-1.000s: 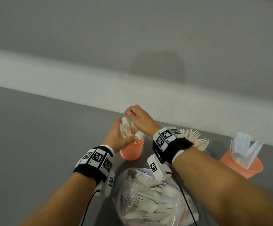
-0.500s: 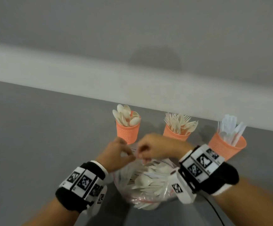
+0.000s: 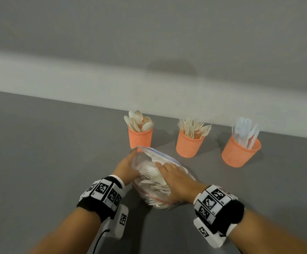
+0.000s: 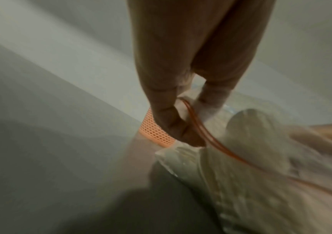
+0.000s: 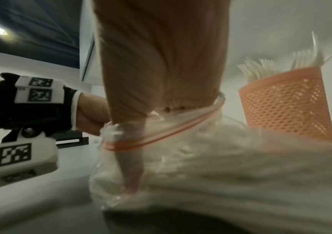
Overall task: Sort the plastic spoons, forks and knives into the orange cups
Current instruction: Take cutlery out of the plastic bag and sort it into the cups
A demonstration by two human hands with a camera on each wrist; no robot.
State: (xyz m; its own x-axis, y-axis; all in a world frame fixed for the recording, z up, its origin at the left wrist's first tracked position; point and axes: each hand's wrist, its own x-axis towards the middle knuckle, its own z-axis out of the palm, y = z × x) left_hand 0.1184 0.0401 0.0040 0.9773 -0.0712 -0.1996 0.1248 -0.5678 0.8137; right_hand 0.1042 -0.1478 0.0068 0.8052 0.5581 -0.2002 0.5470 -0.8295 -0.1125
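Three orange mesh cups stand in a row by the wall: one with spoons (image 3: 140, 138), one with forks (image 3: 189, 145), one with knives (image 3: 239, 153). In front of them lies a clear zip bag (image 3: 150, 191) full of white cutlery. My left hand (image 3: 132, 158) pinches the bag's rim at its left side, close to the spoon cup (image 4: 155, 133); the red zip line (image 4: 201, 131) runs from the fingers. My right hand (image 3: 167, 171) reaches into the bag's mouth. Its fingers are hidden among the cutlery, so what they hold is unclear. The fork cup (image 5: 285, 107) stands just beyond the bag (image 5: 191, 158).
The grey table (image 3: 48, 153) stretches to the left of the cups and bag. A pale wall (image 3: 94, 88) rises directly behind the cups. Small gaps separate the three cups.
Both hands came back from the spoon cup to the bag. The left hand took hold of the bag's rim and the right hand went into the bag.
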